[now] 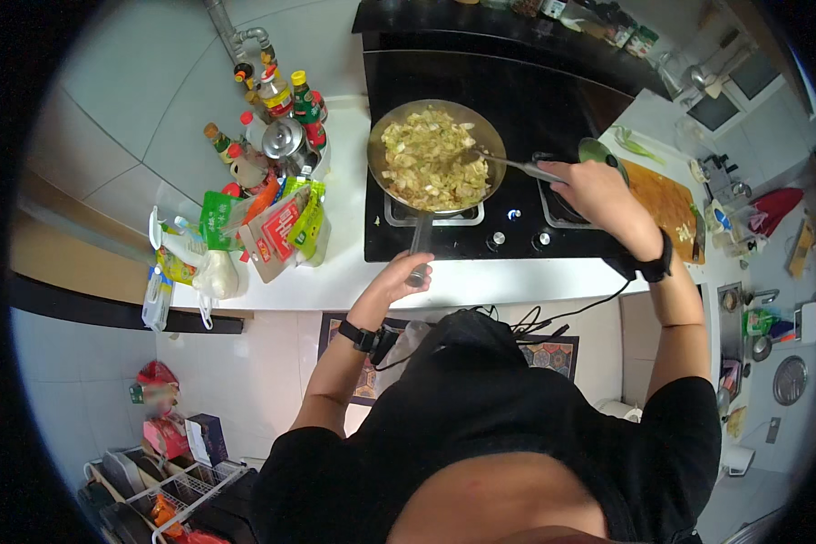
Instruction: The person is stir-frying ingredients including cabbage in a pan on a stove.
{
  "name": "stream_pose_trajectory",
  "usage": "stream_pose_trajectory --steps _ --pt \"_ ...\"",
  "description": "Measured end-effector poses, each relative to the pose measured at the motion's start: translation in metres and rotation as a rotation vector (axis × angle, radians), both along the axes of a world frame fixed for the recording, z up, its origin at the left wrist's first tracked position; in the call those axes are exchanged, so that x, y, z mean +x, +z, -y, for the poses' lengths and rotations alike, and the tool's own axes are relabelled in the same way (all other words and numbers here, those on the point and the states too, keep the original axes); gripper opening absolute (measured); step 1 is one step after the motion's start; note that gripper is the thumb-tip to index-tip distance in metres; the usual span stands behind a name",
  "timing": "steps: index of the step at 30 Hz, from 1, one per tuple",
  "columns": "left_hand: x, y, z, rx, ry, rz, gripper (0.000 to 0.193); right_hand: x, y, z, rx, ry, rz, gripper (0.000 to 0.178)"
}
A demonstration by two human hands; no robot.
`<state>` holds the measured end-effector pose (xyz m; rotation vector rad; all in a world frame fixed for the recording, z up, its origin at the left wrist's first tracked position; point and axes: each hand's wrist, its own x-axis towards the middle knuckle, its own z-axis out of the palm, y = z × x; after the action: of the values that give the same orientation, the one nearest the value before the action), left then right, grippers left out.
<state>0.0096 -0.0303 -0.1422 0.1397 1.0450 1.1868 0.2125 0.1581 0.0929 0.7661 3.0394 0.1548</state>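
A frying pan [490,136] stands on the left burner of the black gas hob, full of chopped pale green and whitish food [431,161]. My left hand [403,277] is closed round the pan's handle [422,238], which points toward me. From the right, my right hand [597,192] grips the grey handle of a long metal cooking spatula [514,164]. Its far end rests among the food at the pan's right side, and the blade is mostly hidden there.
Several sauce bottles, a lidded metal pot [284,140] and food packets [272,231] crowd the left counter. Beyond my right hand lie a round green-tinted lid or pan [602,152], a wooden cutting board [655,201] and a knife [698,234]. Black cables [553,319] hang before me.
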Motion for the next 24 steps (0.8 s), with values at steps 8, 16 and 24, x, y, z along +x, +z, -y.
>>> stream_pose_trajectory --steps 8,16,24 --pt "0.005 0.011 -0.003 -0.002 0.010 -0.020 0.016 -0.022 -0.073 -0.020 -0.115 -0.086 0.043 0.031" --pt "0.004 0.011 0.004 -0.039 0.035 -0.029 0.017 -0.024 0.019 -0.002 -0.198 0.002 0.167 0.029" --pt "-0.001 0.010 0.000 0.008 -0.016 0.012 0.019 -0.036 -0.060 -0.023 0.106 0.057 0.080 0.034"
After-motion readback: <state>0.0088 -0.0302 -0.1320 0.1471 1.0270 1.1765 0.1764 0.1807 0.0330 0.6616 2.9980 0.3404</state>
